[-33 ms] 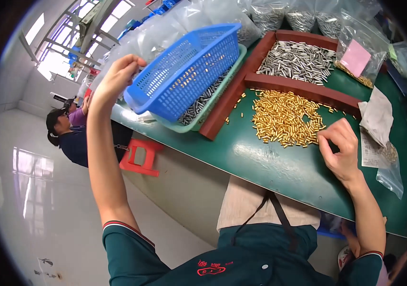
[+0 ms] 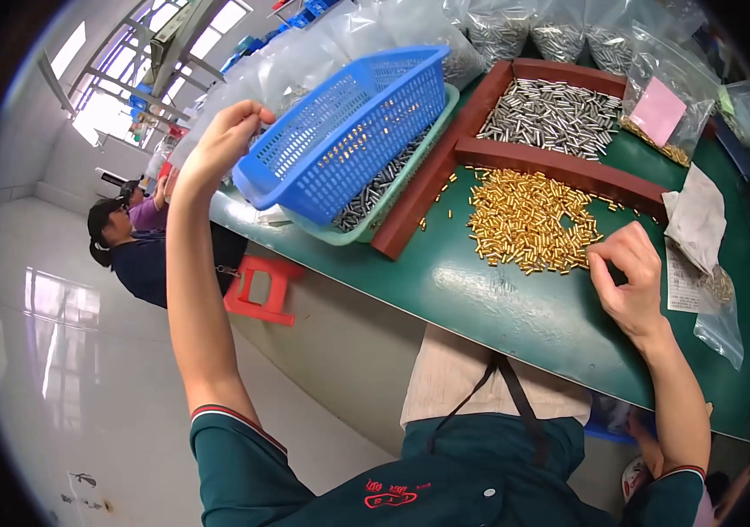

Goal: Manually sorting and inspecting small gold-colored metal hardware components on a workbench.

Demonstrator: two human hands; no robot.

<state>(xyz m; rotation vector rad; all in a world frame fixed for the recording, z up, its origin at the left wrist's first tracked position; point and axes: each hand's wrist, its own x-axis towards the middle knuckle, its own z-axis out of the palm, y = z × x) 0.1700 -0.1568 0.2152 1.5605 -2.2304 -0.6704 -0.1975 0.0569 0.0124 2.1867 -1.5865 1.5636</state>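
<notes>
My left hand (image 2: 227, 145) is raised beside the left rim of a blue perforated basket (image 2: 300, 162). Its fingers are curled together; what they hold, if anything, is hidden. Small gold pieces show through the basket's holes. That basket sits tilted over a pale green basket (image 2: 366, 230) of dark grey metal pins. On the table, my right hand (image 2: 634, 277) has thumb and forefinger pinched at the right edge of a pile of small gold metal cylinders (image 2: 524, 220). Whether a piece is between those fingertips cannot be made out.
Red-brown wooden bars (image 2: 559, 158) frame a heap of silver pins (image 2: 551, 116) on the green table (image 2: 472, 299). Clear bags of metal parts (image 2: 559, 35) line the back. A cloth (image 2: 696, 215) lies at right. A red stool (image 2: 261, 290) and seated people (image 2: 133, 246) are at left.
</notes>
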